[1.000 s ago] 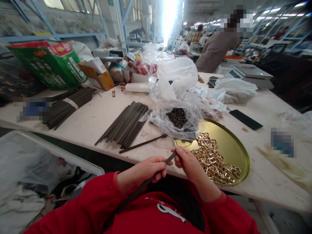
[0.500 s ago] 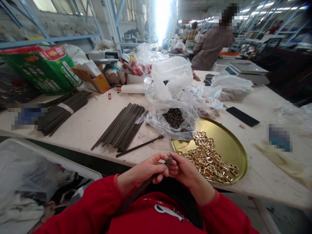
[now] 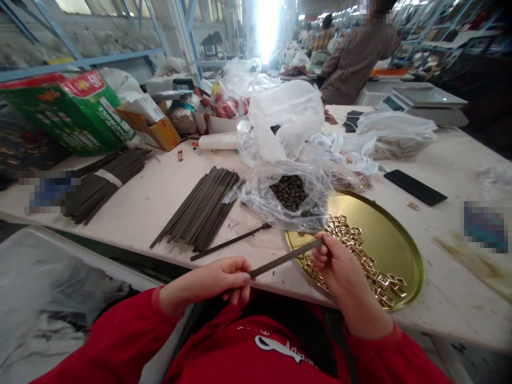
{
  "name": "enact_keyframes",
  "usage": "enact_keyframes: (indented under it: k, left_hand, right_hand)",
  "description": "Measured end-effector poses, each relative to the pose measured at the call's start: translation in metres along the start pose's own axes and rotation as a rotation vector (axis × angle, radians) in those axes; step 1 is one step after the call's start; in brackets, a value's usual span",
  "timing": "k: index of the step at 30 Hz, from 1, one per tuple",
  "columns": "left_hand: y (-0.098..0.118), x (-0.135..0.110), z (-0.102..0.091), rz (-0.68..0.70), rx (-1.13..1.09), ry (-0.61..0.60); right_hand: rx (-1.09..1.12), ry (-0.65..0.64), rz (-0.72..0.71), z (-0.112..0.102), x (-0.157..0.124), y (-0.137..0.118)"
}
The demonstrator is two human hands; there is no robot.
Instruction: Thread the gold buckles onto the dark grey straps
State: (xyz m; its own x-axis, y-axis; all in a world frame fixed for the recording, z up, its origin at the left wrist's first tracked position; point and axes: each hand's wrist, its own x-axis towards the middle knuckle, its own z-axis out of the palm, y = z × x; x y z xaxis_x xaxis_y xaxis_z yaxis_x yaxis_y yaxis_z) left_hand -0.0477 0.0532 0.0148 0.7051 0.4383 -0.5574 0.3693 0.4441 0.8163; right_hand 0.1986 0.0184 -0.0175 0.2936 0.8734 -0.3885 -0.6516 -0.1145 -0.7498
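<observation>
A flat dark brown strap (image 3: 286, 258) is stretched at a slant between my two hands, just off the table's front edge. My left hand (image 3: 218, 280) pinches its lower end between thumb and fingers. At the upper end, my right hand (image 3: 342, 272) grips the strap in front of a round gold tray (image 3: 400, 224). Small gold metal buckles (image 3: 362, 250) lie heaped in that tray, partly hidden by my right hand. Behind my hands lies a single strap (image 3: 230, 243) with a small dark lump at its end. A pile of similar straps (image 3: 200, 208) is to its left.
An open clear plastic bag (image 3: 256, 200) holds small dark pieces (image 3: 290, 192). A banded strap bundle (image 3: 108, 178) lies at the left. A black phone-like slab (image 3: 416, 186) rests right of the tray. Farther back are a weighing scale (image 3: 426, 101), a green box (image 3: 76, 114) and a person (image 3: 354, 58).
My hands have moved apart, the right one up and to the right, the left one to the left. The strap, earlier bunched between my fingers, is now drawn out between them.
</observation>
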Motion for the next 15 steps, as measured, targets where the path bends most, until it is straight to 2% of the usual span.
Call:
enact_keyframes:
  k: [2,4,6,8,10,12,14,15]
  left_hand:
    - [0.001,-0.013,-0.015,-0.054,0.092,0.116]
    - [-0.001,-0.024,-0.029,-0.045,0.108,0.257]
    - [-0.003,-0.030,-0.042,0.036,0.015,0.424]
    - [-0.002,-0.031,-0.051,0.187,-0.200,0.612]
    - [0.006,-0.027,-0.054,0.355,-0.482,0.752]
    - [0.021,-0.023,-0.052,0.499,-0.675,0.825]
    - [0.037,-0.021,-0.043,0.636,-0.669,0.827]
    - [0.044,-0.020,-0.035,0.685,-0.588,0.796]
  right_hand:
    - [-0.037,0.052,-0.106,-0.014,0.000,-0.011]
    - [-0.084,0.085,-0.163,-0.028,-0.004,-0.016]
    - [-0.150,0.107,-0.192,-0.036,-0.011,-0.013]
    - [-0.270,0.087,-0.184,-0.038,-0.023,-0.003]
    - [-0.446,-0.046,-0.126,-0.033,-0.038,0.012]
    - [-0.667,-0.295,-0.039,-0.022,-0.054,0.027]
    - [-0.900,-0.557,0.006,-0.008,-0.066,0.037]
    - [-0.976,-0.635,0.001,-0.001,-0.069,0.038]
